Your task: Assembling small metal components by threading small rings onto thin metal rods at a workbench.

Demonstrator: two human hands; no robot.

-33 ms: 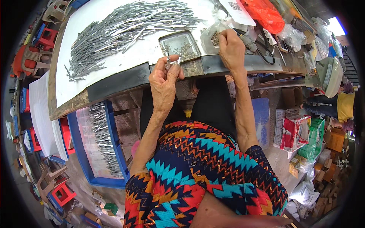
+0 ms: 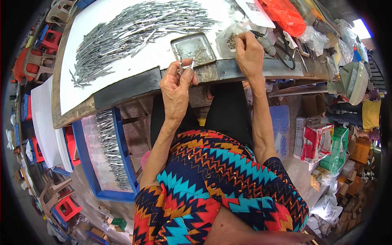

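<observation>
My left hand (image 2: 176, 87) is closed around a couple of slim metal strips (image 2: 181, 68), their ends standing up between thumb and fingers at the table's front edge. Just beyond it lies a shallow square tray (image 2: 189, 43) with tiny loose metal parts in it. My right hand (image 2: 249, 55) has its thumb and fingers pinched together at the right side of a clear plastic bag (image 2: 222, 44) of small brownish metal pieces. Whatever those fingertips hold is hidden or too small to name. A broad pile of grey metal strips (image 2: 134, 34) covers the white sheet behind.
Tools, a black cable (image 2: 290, 65) and a red plastic bag (image 2: 286, 16) crowd the table's right side. Below on the left, a blue-rimmed crate (image 2: 94, 179) holds more strips beside stacked white sheets (image 2: 47, 122). A green crate (image 2: 335, 151) stands on the right.
My right hand has shifted very slightly to the right beside the plastic bag. The left hand and the strips in it look unmoved.
</observation>
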